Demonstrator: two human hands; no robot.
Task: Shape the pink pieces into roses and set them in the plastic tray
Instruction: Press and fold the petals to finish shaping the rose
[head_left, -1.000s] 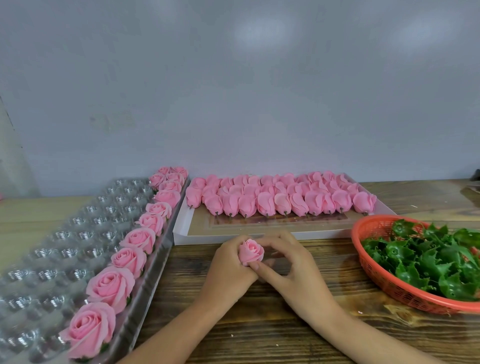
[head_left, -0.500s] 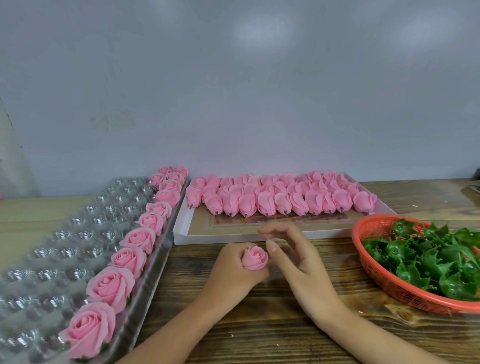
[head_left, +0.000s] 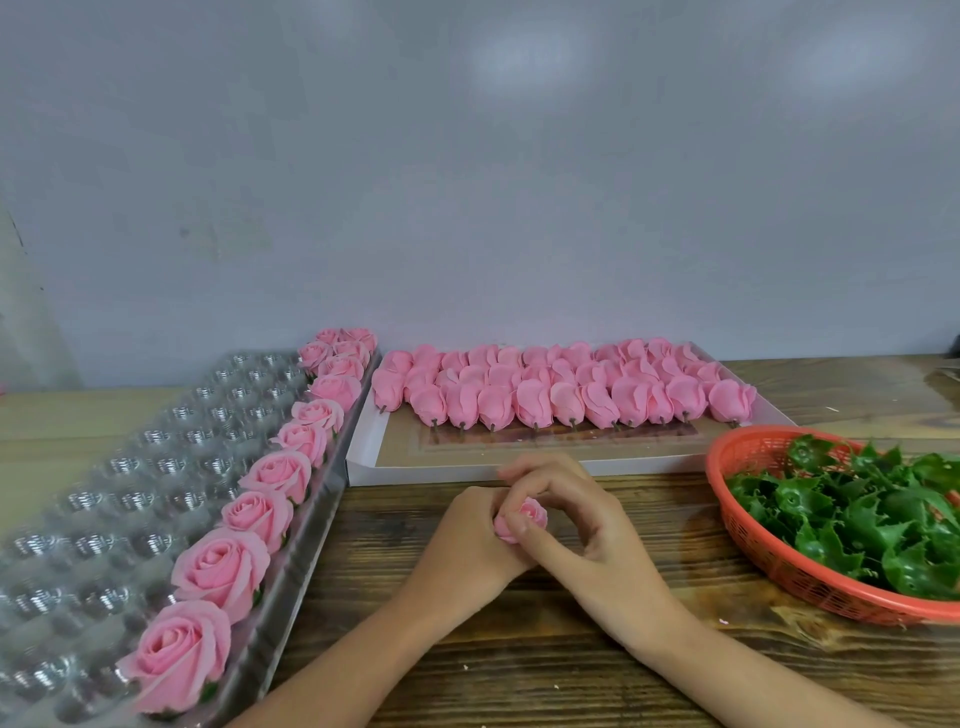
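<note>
Since half a second ago, the right grip (head_left: 587, 525) has come back onto the small rose (head_left: 524, 517); its fingers, which we then saw lifted and spread clear of the flower, are now curled over it. We find that the small rose itself has barely shifted.

We record both grips, the person's bare hands, engaged on the same item. The left grip (head_left: 467, 535) holds the small rose from its left and underside, fingers wrapped around the base. The right grip pinches it, with the thumb lying across the near side and the fingers arched over the far side. The small rose sits between the two, just above the tabletop (head_left: 519, 675) and just in front of the white box (head_left: 467, 473).

We note the pink pieces (head_left: 535, 400) laid in overlapping rows along the far part of the white box, stubs pointing toward the person. The plastic tray (head_left: 104, 519) lies at the left, touching the white box at its far corner; finished roses (head_left: 270, 473) fill the single row along its right edge. At the right, an orange basket (head_left: 779, 566) holds green leaf pieces (head_left: 841, 519).
</note>
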